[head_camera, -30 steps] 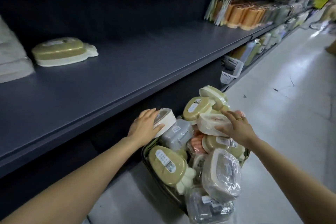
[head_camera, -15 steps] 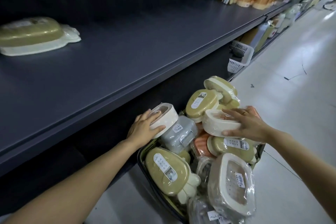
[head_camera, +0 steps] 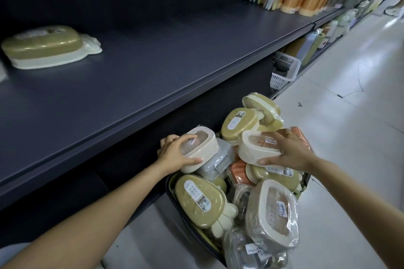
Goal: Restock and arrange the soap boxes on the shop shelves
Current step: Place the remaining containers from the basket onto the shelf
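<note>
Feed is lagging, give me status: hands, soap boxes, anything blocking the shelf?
Left hand grips a cream soap box. Right hand grips another. Both over the basket. Shelf unobstructed, one green box far left.

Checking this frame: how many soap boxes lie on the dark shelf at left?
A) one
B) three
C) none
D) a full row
A: a single olive-and-cream soap box lies on the shelf; the others are piled in the basket, where the left hand and right hand each hold a cream box.
</note>
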